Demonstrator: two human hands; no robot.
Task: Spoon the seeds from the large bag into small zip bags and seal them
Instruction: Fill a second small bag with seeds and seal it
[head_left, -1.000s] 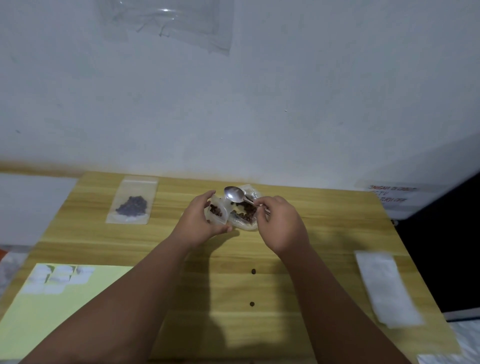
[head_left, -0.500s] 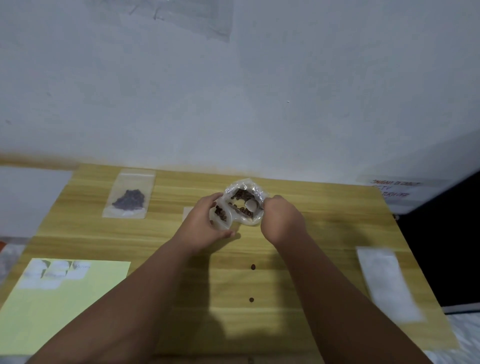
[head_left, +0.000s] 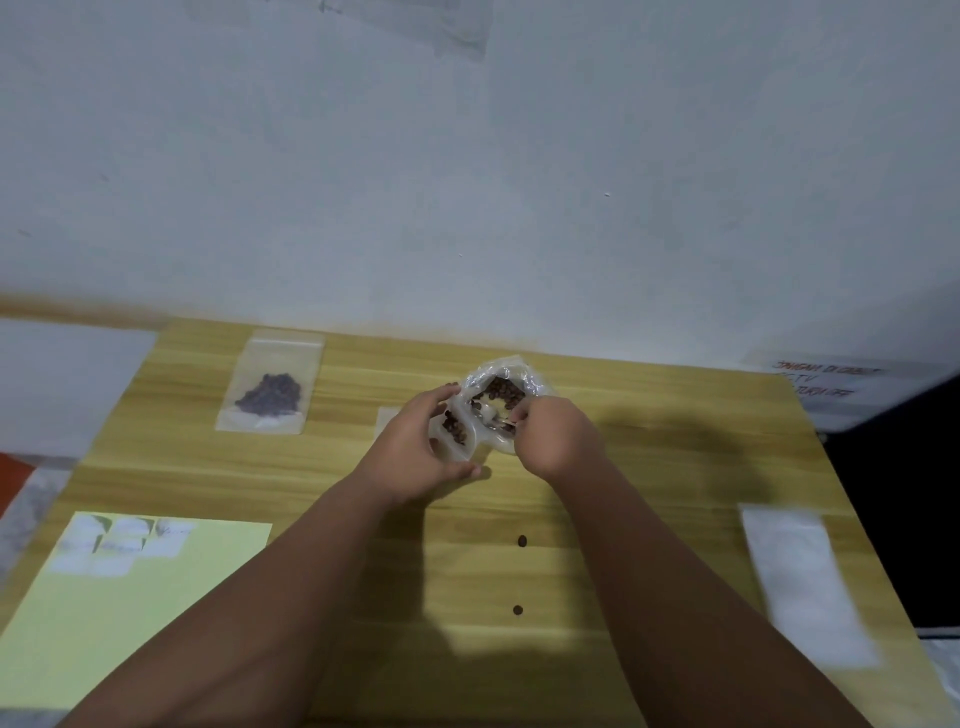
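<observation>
- Near the far edge of the table (head_left: 675, 519), about midway along it, the large bag (head_left: 532, 385) sits with its mouth open and brown seeds (head_left: 501, 391) showing inside.
- Touching its left side is the small zip bag (head_left: 453, 432), mouth up, with some seeds already in it. The left hand (head_left: 415, 449) holds it, thumb underneath and fingers curled over the far side.
- The right hand (head_left: 558, 439) has its fingers curled tightly round the handle of the spoon (head_left: 491, 415). The spoon's pale bowl lies low at the large bag's mouth, and blur hides whether it carries seeds.
- This looks like the scooping step, with more seeds due to go into the small bag.
- A modest scoop carried level should do best. The two mouths touch, so the trip across is short.
- The left hand would help by bowing the small bag's mouth wide and leaning it toward the spoon.
- Two loose seeds (head_left: 521, 541) lie on the bare wood toward the near edge, so spills are a real risk. Tipping the spoon close over the bags should catch strays.
- Room left under the zip will let it press shut cleanly.
- Farther out, a filled zip bag (head_left: 270, 392) lies flat toward the far left corner.
- A yellow sheet (head_left: 130, 623) with white slips (head_left: 119, 545) on it lies at the near left corner, and a white strip (head_left: 805, 582) lies by the right edge.
</observation>
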